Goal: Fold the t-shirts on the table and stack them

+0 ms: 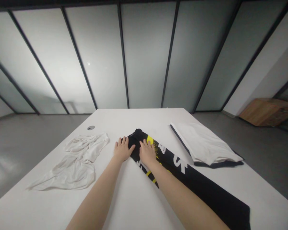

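**Item 1:** long, narrow black printed fabric garment (201, 188), with yellow print (150, 140) and white block lettering (180, 161). It lies flat and folded lengthwise, running diagonally across the white rectangular table (134, 199), from just right of centre to the near edge. Its far end is narrowed to a dark point.

**Item 2:** left hand (122, 149), fingers spread and flat. It rests on the table against the garment's far end, with the fingertips at the edge of the black cloth.

**Item 3:** right hand (147, 153), palm down on the garment, fingers spread. Neither hand pinches or clamps; they lie open, close together but apart.

**Item 4:** flat stack of white folded cloth (204, 143) with a dark layer beneath, lying neatly squared toward the far right of the table.

**Item 5:** crumpled thin white cloth garment (76, 163), unfolded and loosely heaped at the left of the table.

**Item 6:** round metal cable grommet (91, 127), set in the tabletop near the far edge.

**Condition:** one stack folded, one length under the hands, one heap unfolded.
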The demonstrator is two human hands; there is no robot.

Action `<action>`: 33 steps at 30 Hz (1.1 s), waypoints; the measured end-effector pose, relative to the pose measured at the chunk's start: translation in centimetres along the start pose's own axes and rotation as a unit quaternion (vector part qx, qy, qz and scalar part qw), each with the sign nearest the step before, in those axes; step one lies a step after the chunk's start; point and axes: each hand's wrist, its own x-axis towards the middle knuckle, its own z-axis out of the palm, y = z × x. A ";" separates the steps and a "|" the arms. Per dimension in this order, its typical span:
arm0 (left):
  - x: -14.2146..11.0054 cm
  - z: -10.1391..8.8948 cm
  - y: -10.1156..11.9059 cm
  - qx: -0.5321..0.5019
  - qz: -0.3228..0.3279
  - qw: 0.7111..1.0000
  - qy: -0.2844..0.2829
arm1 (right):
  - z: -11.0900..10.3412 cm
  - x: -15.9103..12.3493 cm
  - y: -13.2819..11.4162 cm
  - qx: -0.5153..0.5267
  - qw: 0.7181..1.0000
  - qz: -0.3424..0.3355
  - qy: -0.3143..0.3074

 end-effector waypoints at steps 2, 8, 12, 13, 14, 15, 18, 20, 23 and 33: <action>-0.1 -0.4 0.1 0.011 -0.029 1.000 -0.003 | -0.6 -0.3 0.5 0.041 0.998 -0.027 -0.035; -0.3 -0.9 0.0 0.002 -0.062 0.998 0.014 | -4.0 -3.0 4.5 0.198 0.966 -0.152 -0.066; -0.4 -0.8 -0.1 -0.005 -0.072 0.997 0.036 | -5.7 -4.9 7.6 0.040 0.982 -0.178 -0.050; -0.4 -0.8 -0.1 -0.007 -0.072 0.997 0.040 | -5.9 -5.1 8.1 0.001 0.983 -0.176 -0.059; -0.4 -0.8 -0.2 -0.009 -0.072 0.996 0.043 | -5.9 -5.3 8.5 -0.028 0.981 -0.177 -0.074; -0.4 -0.8 -0.2 -0.013 -0.073 0.996 0.046 | -5.9 -5.4 8.7 -0.048 0.978 -0.180 -0.092; -0.4 -0.8 -0.1 -0.032 -0.081 0.995 0.057 | -5.4 -5.4 8.8 -0.072 0.970 -0.193 -0.130; -0.3 -0.9 -0.1 -0.054 -0.088 0.992 0.067 | -5.1 -5.4 8.5 -0.078 0.969 -0.192 -0.135; -0.1 -0.9 -0.1 -0.089 -0.091 0.988 0.087 | -4.6 -5.2 8.0 -0.084 0.970 -0.186 -0.128; 0.5 -0.4 -1.0 -0.153 -0.065 0.977 0.130 | -2.2 -2.3 7.1 -0.075 0.963 -0.244 -0.090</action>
